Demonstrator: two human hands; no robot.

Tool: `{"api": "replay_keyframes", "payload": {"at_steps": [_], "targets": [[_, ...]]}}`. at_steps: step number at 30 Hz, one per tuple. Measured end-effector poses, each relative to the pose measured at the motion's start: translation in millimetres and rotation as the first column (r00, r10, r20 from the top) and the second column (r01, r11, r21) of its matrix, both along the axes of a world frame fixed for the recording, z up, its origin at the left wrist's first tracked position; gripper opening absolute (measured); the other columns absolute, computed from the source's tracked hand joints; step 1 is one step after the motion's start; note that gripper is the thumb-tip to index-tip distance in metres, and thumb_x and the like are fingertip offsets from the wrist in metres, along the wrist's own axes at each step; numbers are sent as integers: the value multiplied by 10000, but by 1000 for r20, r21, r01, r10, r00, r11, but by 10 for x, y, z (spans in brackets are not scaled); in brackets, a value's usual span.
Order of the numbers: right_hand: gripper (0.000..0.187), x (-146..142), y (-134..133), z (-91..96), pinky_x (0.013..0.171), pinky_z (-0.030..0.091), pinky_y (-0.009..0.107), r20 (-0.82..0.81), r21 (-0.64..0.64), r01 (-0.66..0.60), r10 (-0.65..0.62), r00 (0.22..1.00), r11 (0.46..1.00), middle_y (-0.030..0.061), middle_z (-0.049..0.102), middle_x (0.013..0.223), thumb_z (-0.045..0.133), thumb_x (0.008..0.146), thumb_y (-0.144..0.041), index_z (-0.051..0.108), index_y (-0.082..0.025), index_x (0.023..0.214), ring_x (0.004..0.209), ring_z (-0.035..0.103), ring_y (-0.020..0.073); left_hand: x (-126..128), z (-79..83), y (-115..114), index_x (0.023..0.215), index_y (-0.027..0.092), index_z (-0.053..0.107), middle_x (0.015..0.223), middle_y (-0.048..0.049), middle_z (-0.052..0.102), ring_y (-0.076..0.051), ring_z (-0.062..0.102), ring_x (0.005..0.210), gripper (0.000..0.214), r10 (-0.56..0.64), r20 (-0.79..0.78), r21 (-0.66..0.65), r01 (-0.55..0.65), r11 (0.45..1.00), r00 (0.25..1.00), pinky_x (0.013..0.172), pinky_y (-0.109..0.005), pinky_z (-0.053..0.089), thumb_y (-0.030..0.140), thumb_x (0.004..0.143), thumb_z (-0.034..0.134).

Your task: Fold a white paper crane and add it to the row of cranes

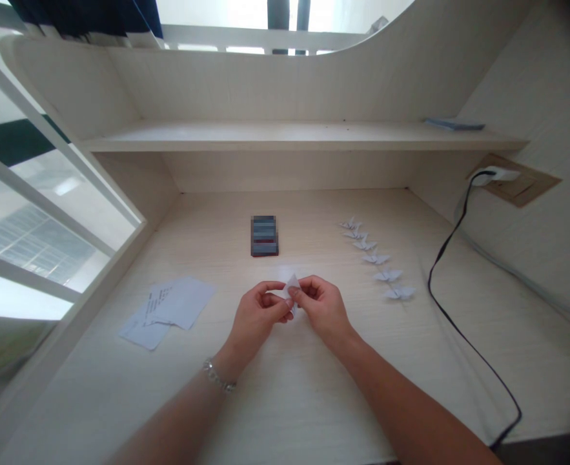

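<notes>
A small piece of folded white paper [292,284] is held up between both hands over the middle of the desk. My left hand [263,307] pinches its left and lower side, a bracelet on the wrist. From the right, my right hand [322,303] grips the same paper between thumb and fingers. The fingers hide much of the lower folds. To the right, a row of several folded paper cranes [376,259] runs away from me. Loose sheets of white paper [188,302], one with writing on it, overlap on the left.
Behind the hands lies a dark phone-like rectangle [264,236], its face blurred. A black cable [432,278] runs from a wall socket [521,181] down the right side. A shelf [304,134] spans the back. White rails [42,187] border the left.
</notes>
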State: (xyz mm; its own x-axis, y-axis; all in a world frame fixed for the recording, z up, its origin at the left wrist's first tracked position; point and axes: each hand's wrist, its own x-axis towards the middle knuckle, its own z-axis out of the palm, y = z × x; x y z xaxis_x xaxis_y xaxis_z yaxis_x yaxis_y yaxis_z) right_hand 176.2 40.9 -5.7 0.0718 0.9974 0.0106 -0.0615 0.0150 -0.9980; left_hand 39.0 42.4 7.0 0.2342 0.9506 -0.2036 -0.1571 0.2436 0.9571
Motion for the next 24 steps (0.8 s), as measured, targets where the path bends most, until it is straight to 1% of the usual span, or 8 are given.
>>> {"api": "replay_keyframes", "payload": {"at_steps": [8,15,18,21,24], "targets": [[208,-18,-9,4,517,417,261,44,8,45,-45,998,999,23,622,634,661,695,-365,622,-165,739,554,536,141,32,-19,-16,937,131,556,600,-13,637,-121,591,548,350,-11,6,-5,11,1000,1000,551,-231,459,268,654,710],[179,-6,-4,31,514,406,251,65,43,90,-92,994,995,16,608,633,645,712,-340,620,-165,740,558,525,133,65,6,-56,941,143,536,593,6,630,-114,582,542,346,-30,13,-31,30,999,999,555,-231,448,212,648,708],[187,4,3,41,519,405,253,64,49,117,-120,991,992,13,606,630,648,710,-347,616,-165,740,554,518,130,78,1,-69,941,150,530,604,5,637,-118,585,547,349,-55,-4,-55,55,997,998,553,-236,446,176,639,703],[192,18,9,46,529,408,250,37,55,131,-133,990,990,14,608,644,644,719,-349,609,-163,749,562,516,125,93,-3,-76,900,151,526,577,9,628,-116,573,529,336,-90,-19,-61,89,994,996,545,-237,441,130,616,704],[195,28,12,45,527,407,242,19,66,137,-138,990,988,11,604,644,640,728,-349,606,-159,751,561,514,118,94,3,-79,834,145,533,584,-1,630,-121,580,539,290,-111,-14,-84,109,991,994,549,-239,442,133,607,712]]}}
